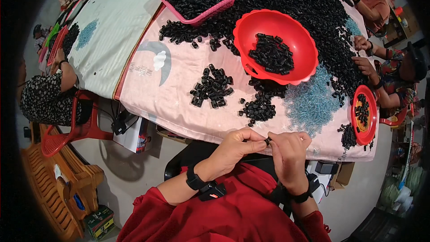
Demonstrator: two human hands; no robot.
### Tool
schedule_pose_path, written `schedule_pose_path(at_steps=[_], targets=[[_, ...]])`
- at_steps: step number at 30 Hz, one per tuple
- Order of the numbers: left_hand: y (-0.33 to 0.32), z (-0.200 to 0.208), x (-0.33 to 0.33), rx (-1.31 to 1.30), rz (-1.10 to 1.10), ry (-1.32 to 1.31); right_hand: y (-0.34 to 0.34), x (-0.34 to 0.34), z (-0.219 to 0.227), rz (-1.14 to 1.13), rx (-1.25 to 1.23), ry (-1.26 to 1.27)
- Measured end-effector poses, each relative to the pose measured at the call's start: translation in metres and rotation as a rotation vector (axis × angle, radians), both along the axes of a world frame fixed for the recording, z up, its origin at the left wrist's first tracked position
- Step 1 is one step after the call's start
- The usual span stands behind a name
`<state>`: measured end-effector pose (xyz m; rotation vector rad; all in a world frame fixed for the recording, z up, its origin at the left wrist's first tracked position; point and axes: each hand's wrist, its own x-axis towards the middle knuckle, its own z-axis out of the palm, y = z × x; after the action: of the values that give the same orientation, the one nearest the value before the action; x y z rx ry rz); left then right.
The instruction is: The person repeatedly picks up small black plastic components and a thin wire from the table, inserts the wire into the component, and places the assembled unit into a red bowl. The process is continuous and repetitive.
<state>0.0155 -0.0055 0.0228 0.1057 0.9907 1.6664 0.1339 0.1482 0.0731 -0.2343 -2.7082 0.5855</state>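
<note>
Hands, two, at the near table edge: left hand point(233, 150), thumb and forefinger pinched on a small black piece point(268, 140); right hand point(289, 157), thumb and forefinger closed on the same piece.
Scalloped bowl point(300, 40), red, one, part filled with black pieces.
Basket point(210, 15), pink, one, heaped with more.
Oval tray point(363, 133), red-rimmed, one, at right.
Small black heaps point(212, 87), two, beyond the hands.
Clear blue bits point(313, 103), three heaps, the nearest beside the bowl.
Obscured: the held piece, mostly covered by fingertips; the great black mound point(304, 0), past counting, cut off at top.
Lettering: small print on the pink cloth point(170, 101) beside a grey crescent point(166, 65), indistinct.
</note>
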Motion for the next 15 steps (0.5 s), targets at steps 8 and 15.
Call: schedule_pose_path(at_steps=[8,15], targets=[[0.0,0.0,-0.001,-0.004,0.002,0.072,0.004,0.001,0.002,0.041,0.02,-0.008],[-0.001,0.001,-0.002,-0.016,-0.018,-0.045,-0.005,-0.004,0.017,0.041,0.092,-0.062]])
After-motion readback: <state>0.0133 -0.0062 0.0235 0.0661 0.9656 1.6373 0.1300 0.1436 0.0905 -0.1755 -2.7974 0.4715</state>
